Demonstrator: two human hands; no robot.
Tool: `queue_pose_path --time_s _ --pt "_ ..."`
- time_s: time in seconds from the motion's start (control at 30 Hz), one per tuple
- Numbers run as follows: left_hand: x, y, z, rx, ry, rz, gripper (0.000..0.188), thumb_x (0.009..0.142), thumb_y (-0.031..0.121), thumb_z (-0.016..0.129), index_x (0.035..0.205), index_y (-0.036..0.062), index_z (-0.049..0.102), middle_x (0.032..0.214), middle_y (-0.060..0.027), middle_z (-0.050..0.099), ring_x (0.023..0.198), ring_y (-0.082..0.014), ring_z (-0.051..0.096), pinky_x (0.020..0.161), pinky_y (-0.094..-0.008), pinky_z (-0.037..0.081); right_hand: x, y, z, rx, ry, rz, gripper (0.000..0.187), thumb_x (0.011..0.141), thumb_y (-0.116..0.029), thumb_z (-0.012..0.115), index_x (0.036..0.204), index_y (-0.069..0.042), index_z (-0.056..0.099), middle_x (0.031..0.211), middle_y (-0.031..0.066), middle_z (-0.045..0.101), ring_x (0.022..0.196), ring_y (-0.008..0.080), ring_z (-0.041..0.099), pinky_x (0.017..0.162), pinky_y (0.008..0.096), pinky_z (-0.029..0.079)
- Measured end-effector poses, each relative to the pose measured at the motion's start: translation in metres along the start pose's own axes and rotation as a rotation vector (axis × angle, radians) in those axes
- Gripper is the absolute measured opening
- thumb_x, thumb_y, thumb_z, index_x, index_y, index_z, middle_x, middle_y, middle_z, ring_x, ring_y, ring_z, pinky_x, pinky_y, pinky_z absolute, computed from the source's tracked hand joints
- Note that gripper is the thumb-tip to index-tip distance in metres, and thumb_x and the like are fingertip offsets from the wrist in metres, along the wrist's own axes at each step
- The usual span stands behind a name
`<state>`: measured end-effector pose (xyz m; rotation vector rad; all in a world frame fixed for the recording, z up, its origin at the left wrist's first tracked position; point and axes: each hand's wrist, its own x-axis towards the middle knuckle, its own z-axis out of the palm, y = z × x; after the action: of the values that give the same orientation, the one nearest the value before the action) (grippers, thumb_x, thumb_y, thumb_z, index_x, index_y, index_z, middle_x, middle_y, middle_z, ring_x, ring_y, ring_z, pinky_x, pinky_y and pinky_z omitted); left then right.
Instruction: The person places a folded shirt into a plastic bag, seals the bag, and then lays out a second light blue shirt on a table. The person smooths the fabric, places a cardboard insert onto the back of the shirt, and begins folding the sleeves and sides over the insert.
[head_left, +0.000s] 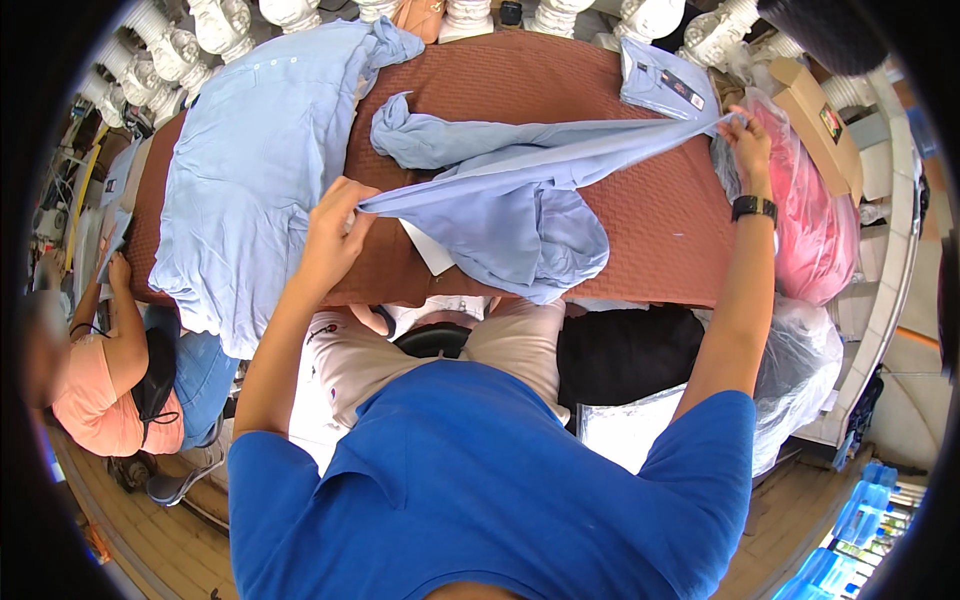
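Note:
A light blue shirt (500, 200) is stretched between my two hands above the brown-covered table, its lower part bunched on the cloth. My left hand (335, 230) pinches one end at the left, near the table's front edge. Farther off and to the right, my right hand (748, 145) grips the other end, with the arm reaching out. The edge between them is pulled taut on a slant. Part of a white sheet (428, 248) shows beneath the shirt, next to my left hand.
Several light blue shirts lie in a spread pile (250, 170) at the left. A folded, packed shirt (665, 80) rests at the far right, near a pink plastic bag (815, 220) and a cardboard box (815, 125). White balusters (465, 18) line the back. A seated person (110, 380) works at the left.

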<state>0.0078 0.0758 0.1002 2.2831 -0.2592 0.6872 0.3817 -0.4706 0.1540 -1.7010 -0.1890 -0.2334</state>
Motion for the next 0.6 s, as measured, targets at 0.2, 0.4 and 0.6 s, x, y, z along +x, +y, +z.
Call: queue_pose_path --time_s 0.2,0.4,0.6 --pt "0.041 0.0 -0.037 -0.21 0.27 -0.151 0.009 0.097 0.004 0.057 0.104 0.0011 0.06 0.086 -0.0002 0.06 0.079 -0.012 0.055 0.074 -0.0255 0.044 -0.03 -0.026 0.007 -0.029 0.003 0.074 0.023 0.1 -0.003 0.056 0.118 0.011 0.056 0.099 0.0147 0.068 0.083 0.0215 0.071 0.079 0.0326 0.062" --pt "0.14 0.026 -0.14 -0.725 0.323 -0.216 0.036 0.103 0.029 0.056 0.125 0.0011 0.058 0.116 -0.0081 0.066 0.103 -0.0137 0.064 0.093 -0.0291 0.051 -0.01 -0.172 -0.007 0.293 -0.316 -0.224 0.029 0.096 -0.013 0.067 0.118 0.005 0.06 0.111 0.0119 0.067 0.098 0.02 0.068 0.09 0.0305 0.054" --pt "0.147 0.079 -0.254 -0.601 0.345 -0.482 0.052 0.103 0.04 0.052 0.133 -0.0029 0.055 0.12 -0.0066 0.066 0.111 -0.014 0.062 0.101 -0.0313 0.049 -0.072 -0.24 0.076 -0.698 -0.293 -0.815 0.037 0.075 -0.023 0.087 0.107 -0.009 0.073 0.09 -0.0016 0.06 0.082 0.0117 0.055 0.079 0.0249 0.045"
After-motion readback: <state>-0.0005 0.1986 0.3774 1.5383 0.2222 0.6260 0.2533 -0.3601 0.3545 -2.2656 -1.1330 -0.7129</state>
